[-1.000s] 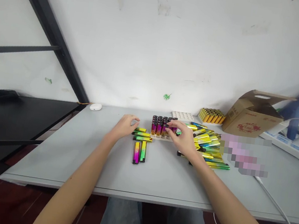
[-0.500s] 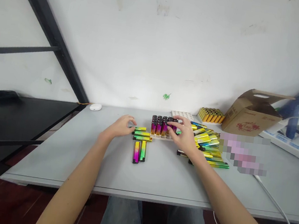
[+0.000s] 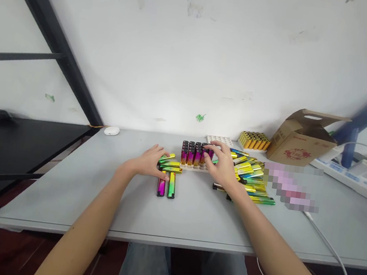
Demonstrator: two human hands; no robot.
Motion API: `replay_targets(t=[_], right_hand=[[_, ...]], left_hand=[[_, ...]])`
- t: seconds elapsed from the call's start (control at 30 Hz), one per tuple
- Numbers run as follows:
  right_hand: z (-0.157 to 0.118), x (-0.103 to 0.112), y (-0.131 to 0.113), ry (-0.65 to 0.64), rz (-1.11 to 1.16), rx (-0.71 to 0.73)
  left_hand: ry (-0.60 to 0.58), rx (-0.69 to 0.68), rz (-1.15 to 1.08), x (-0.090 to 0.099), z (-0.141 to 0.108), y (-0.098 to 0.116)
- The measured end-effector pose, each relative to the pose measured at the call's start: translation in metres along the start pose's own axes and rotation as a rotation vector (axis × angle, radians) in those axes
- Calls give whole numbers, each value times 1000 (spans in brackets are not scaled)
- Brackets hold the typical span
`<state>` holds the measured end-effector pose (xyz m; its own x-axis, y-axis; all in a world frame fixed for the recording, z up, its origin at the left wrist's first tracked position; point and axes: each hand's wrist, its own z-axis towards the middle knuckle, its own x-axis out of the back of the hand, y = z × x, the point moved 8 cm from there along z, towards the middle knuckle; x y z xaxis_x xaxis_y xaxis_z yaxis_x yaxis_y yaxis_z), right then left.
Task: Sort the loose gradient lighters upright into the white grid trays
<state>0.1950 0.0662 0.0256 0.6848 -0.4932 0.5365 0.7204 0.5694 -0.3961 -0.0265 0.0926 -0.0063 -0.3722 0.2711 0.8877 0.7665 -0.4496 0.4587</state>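
Purple-and-orange lighters [image 3: 190, 157] with black tops stand in rows in a white tray [image 3: 194, 168]. At the tray's right end my right hand [image 3: 223, 164] has thumb and forefinger around a lighter [image 3: 203, 157], partly hidden by the fingers. Fingers apart, my left hand [image 3: 148, 162] reaches over a few green-and-yellow lighters [image 3: 172, 169] lying left of the tray. Its thumb is over the upper end of a purple lighter [image 3: 161, 188]. Beside that lies a green lighter [image 3: 172, 185], pointing towards me.
Right of my right hand spreads a pile of shiny lighters [image 3: 253, 183]. Behind are a white holed tray [image 3: 219, 140], a tray of golden lighters [image 3: 255, 141], an open carton [image 3: 299, 146] and a power strip [image 3: 350, 177]. A white case [image 3: 111, 131] lies far left.
My left hand has moved down over the lying lighters, its thumb now over the purple one. My right hand stays at the tray, shifting only slightly. The view has turned a little.
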Motion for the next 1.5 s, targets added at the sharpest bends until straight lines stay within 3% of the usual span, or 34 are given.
replay_targets(t=[0.17,0.23,0.37,0.5,0.63,0.73,0.87,0.97,1.07,1.13,1.2,1.33,1.5], right_hand=[[0,0,-1,-15,14,8],[-1,-1,-2,-22,12,14],[-1,-2,-3,-32,7,19],[-1,-3,-3,-43,2,15],[-1,-4,-3,-46,6,15],[-1,-4,-2,-42,8,8],[-1,-4,0,-30,5,3],[-1,-3,0,-10,10,7],[0,1,-3,27,20,12],[0,4,-8,40,27,40],[0,4,-15,27,43,89],[-3,-1,-26,-52,113,154],[-2,-4,-28,-66,198,122]], left_hand=[[212,83,69,17,1,-16],[243,150,125,20,-2,-25],[26,348,115,7,-10,-44],[-162,430,111,-6,-18,-41],[-181,429,154,-6,-19,-32],[-91,487,214,4,-20,-40],[201,541,212,31,-22,-51],[465,458,57,48,-21,-45],[685,197,-292,58,-19,-23],[678,-34,-632,54,-14,-5],[624,-172,-874,47,-10,10],[568,-275,-1091,30,-3,27],[479,-335,-1161,11,3,40]])
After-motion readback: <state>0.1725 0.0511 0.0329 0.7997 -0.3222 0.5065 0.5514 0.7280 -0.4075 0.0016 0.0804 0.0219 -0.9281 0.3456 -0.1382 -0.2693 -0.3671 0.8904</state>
